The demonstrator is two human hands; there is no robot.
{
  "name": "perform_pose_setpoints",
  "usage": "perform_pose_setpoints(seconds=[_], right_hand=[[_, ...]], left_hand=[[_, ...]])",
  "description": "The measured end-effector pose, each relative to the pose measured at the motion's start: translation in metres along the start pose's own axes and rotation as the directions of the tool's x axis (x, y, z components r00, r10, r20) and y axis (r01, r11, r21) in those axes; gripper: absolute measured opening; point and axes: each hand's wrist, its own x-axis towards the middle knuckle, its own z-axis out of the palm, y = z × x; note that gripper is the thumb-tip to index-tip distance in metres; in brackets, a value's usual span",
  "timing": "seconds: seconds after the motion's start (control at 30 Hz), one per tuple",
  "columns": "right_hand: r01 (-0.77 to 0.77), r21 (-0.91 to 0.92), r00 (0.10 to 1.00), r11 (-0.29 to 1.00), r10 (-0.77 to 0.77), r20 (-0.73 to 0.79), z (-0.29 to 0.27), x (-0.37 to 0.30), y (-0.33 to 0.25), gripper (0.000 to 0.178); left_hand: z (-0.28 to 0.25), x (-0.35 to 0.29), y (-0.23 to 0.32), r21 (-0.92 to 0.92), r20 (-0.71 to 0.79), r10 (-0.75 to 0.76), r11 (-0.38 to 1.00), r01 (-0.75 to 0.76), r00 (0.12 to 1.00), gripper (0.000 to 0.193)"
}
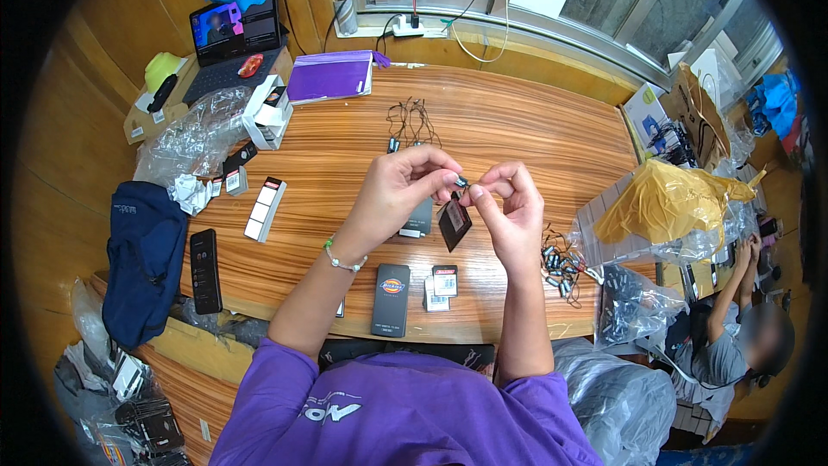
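My left hand [395, 192] pinches a small black string fastener [461, 181] between thumb and fingertips above the table. My right hand [512, 218] is closed right beside it, thumb and forefinger pinching the thin cord at the fastener. Just below the fingers hangs a dark hang tag [455, 226] with a label on it. A grey tag [419, 219] lies partly hidden behind my left hand. Between my forearms lie a larger dark grey tag [392, 300] with a colourful emblem and some small label cards [443, 283].
Corded fasteners lie in a pile [562, 269] at right and as loose cords [414, 124] farther back. A label stack [265, 209], phone [205, 271] and blue pouch [147, 261] are at left. Behind are a laptop [233, 35] and purple notebook [330, 76]. Another person [731, 341] sits at right.
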Motion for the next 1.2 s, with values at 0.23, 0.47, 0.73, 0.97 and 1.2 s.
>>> perform_pose_setpoints(seconds=[0.23, 0.47, 0.73, 0.97, 1.2], right_hand=[[-0.036, -0.070, 0.997, 0.997, 0.041, 0.058, 0.001, 0.000, -0.003, 0.011], [-0.205, 0.112, 0.962, 0.972, 0.179, 0.206, -0.012, 0.003, 0.000, 0.013], [-0.200, 0.089, 0.961, 0.976, 0.177, 0.214, -0.012, 0.000, 0.004, 0.009], [-0.370, 0.432, 0.928, 0.823, 0.305, 0.215, 0.001, 0.011, 0.032, 0.028], [-0.250, 0.749, 0.954, 0.613, 0.287, 0.084, -0.006, 0.013, 0.053, 0.021]], left_hand=[[0.000, -0.001, -0.001, 0.027, 0.015, -0.031, 0.999, 0.031, 0.999, 0.010], [-0.002, -0.005, 0.009, -0.005, 0.081, -0.093, 0.996, 0.093, 0.992, 0.010], [0.003, -0.007, 0.008, -0.007, 0.092, -0.058, 0.998, 0.059, 0.994, 0.013], [0.001, 0.020, -0.006, 0.831, 0.030, 0.495, 0.471, -0.297, 0.868, 0.035], [0.031, -0.021, -0.045, 0.555, -0.072, 0.265, 0.812, -0.182, 0.962, 0.043]])
